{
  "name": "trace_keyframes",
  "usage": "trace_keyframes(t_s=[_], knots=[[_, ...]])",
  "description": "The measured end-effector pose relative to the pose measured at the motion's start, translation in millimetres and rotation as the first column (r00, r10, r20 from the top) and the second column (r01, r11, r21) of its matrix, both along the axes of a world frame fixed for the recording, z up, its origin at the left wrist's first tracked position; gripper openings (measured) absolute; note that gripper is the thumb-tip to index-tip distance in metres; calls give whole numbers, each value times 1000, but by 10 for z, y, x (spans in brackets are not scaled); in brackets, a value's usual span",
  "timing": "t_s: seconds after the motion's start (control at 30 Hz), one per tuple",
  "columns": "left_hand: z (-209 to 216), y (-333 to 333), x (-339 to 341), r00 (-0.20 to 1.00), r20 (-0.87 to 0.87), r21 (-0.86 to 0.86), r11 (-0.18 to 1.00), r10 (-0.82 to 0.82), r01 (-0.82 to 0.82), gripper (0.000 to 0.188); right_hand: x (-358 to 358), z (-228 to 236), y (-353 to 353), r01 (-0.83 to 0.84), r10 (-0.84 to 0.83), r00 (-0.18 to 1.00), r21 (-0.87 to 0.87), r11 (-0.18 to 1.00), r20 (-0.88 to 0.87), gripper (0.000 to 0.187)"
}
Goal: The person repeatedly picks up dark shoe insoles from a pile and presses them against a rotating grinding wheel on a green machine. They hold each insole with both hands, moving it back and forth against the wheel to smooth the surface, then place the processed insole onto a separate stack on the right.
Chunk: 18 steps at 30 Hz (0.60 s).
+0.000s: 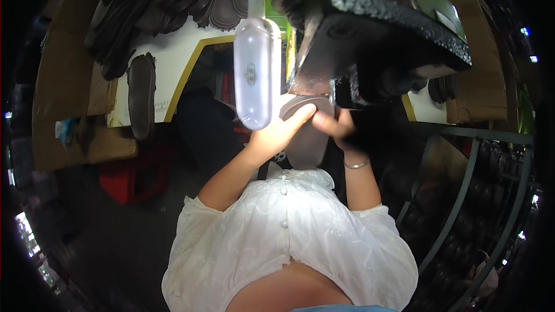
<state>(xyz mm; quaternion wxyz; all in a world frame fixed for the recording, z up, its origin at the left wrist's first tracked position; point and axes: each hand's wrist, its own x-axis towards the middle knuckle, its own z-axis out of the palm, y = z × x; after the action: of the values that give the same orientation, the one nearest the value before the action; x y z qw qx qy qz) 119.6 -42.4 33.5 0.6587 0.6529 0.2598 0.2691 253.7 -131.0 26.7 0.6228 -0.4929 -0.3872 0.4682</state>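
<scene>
Between my hands is a dark grey-brown shoe sole (307,144), its far end up against the lower front of a green and black machine (399,40). My left hand (280,130) grips the sole's left edge, with the thumb lying across its upper face. On the other side, my right hand (341,127) has its thumb on the sole's right edge. Part of that hand is in shadow and blurred. The machine's overhanging head hides the exact spot where the sole meets it. A lit, long white lamp (254,75) hangs just left of the machine, above my left hand.
A white, yellow-edged table (173,52) bears a heap of dark soles (156,0) and one separate sole (142,95). More soles (442,89) lie right of the machine. Cardboard (110,144) flanks the left, above a red stool (124,182). A metal rack (462,190) stands at right.
</scene>
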Motion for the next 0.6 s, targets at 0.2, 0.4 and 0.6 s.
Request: trace_keyframes(t_s=[0.2, 0.4, 0.6], knots=[[-62, -97, -133, 1000, -14, -214, 977, -10, 7, 25, 621, -278, -828, -249, 318, 944, -449, 858, 84, 42], [40, -237, -138, 986, 95, -395, 914, 135, -88, 21, 1010, -261, -871, 455, -427, 855, 30, 890, -296, 29], [-214, -65, -515, 971, 63, -285, 937, 229, -202, 18, 435, 92, -267, 595, -582, 794, 32, 803, -175, 36]])
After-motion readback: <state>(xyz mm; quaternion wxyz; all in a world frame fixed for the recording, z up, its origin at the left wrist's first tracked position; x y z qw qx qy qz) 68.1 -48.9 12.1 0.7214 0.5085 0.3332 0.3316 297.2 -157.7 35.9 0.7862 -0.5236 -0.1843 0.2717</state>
